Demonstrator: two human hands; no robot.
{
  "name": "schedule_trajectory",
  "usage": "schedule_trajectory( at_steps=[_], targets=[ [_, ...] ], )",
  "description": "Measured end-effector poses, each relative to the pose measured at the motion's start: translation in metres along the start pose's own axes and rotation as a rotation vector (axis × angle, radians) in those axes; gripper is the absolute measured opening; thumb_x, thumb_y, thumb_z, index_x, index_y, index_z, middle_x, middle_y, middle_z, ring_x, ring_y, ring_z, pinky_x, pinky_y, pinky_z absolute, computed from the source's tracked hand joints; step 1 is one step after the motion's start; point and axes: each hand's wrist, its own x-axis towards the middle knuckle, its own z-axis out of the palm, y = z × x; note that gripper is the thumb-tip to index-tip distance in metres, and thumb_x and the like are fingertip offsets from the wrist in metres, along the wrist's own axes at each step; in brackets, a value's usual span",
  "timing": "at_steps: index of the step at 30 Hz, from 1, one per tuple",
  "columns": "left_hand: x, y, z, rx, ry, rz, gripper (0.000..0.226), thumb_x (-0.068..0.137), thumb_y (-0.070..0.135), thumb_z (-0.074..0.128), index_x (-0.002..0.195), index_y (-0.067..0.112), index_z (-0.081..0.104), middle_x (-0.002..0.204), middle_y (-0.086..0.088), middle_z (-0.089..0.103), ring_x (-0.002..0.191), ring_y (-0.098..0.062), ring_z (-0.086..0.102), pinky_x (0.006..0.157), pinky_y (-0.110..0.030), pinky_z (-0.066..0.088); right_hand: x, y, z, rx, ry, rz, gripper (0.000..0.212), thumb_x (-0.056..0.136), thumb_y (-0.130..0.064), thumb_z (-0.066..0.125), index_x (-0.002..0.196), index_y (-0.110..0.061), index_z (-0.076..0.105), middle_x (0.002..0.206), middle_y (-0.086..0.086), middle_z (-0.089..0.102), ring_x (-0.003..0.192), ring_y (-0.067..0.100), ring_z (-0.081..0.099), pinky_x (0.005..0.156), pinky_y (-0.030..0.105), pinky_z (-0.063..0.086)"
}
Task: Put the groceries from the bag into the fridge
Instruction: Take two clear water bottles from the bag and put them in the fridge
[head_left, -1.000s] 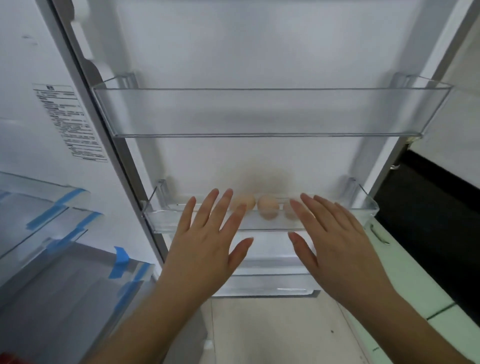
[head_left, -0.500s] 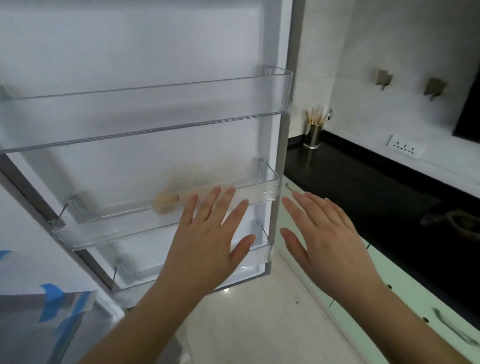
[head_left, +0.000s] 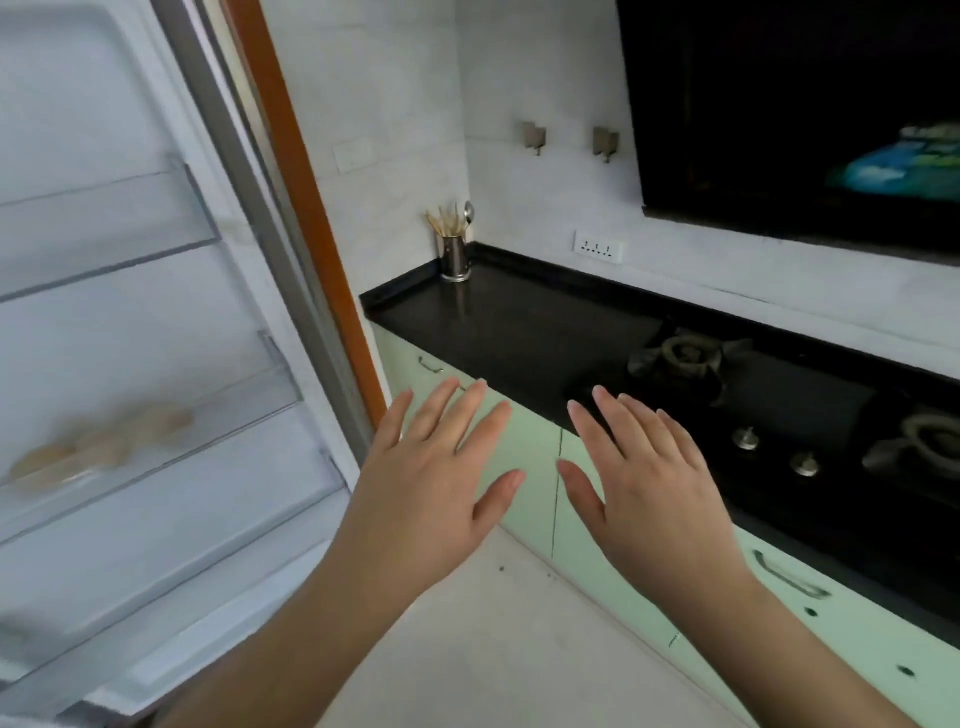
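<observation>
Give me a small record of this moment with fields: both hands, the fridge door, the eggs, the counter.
left hand: open, fingers spread, holds nothing
right hand: open, fingers spread, holds nothing
fridge door: open, at the left of the view
eggs: blurred, in the middle door shelf
upper door shelf: nothing seen in it
counter: black, with a utensil cup in the corner and a gas stove

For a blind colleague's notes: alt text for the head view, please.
Two empty open hands, left and right, held out between an open fridge door with eggs on a shelf and a black counter with a stove.
</observation>
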Motion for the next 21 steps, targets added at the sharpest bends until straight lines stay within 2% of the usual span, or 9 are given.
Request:
schedule_trajectory(
  at_steps=[5, 11, 21],
  targets=[
    [0.034, 0.064, 0.007, -0.006, 0.002, 0.146, 0.063, 0.097, 0.060, 0.021, 0.137, 0.024, 0.054, 0.141, -0.005, 0.058, 0.132, -0.029, 0.052, 0.107, -0.053, 0.031, -0.023, 0.058, -0.010, -0.023, 0.006, 0.136, 0.060, 0.096, -0.052, 0.026, 0.138, -0.017, 0.049, 0.143, 0.009, 0.051, 0.133, 0.028, 0.046, 0.109, 0.049, 0.037],
    [0.076, 0.122, 0.020, -0.073, 0.010, 0.348, 0.060, 0.098, 0.056, 0.024, 0.142, 0.023, 0.049, 0.148, -0.004, 0.050, 0.141, -0.023, 0.040, 0.115, -0.048, 0.024, -0.050, 0.113, -0.018, -0.072, 0.037, 0.313, 0.059, 0.096, -0.052, 0.029, 0.139, -0.017, 0.050, 0.143, 0.008, 0.051, 0.133, 0.028, 0.046, 0.109, 0.049, 0.037],
    [0.153, 0.207, 0.048, -0.263, 0.026, 0.647, 0.063, 0.098, 0.059, 0.024, 0.145, 0.024, 0.045, 0.152, -0.003, 0.045, 0.144, -0.024, 0.035, 0.118, -0.052, 0.025, -0.077, 0.184, -0.025, -0.254, 0.040, 0.618, 0.058, 0.096, -0.052, 0.031, 0.139, -0.018, 0.049, 0.144, 0.007, 0.050, 0.133, 0.028, 0.046, 0.111, 0.048, 0.036]
  ],
)
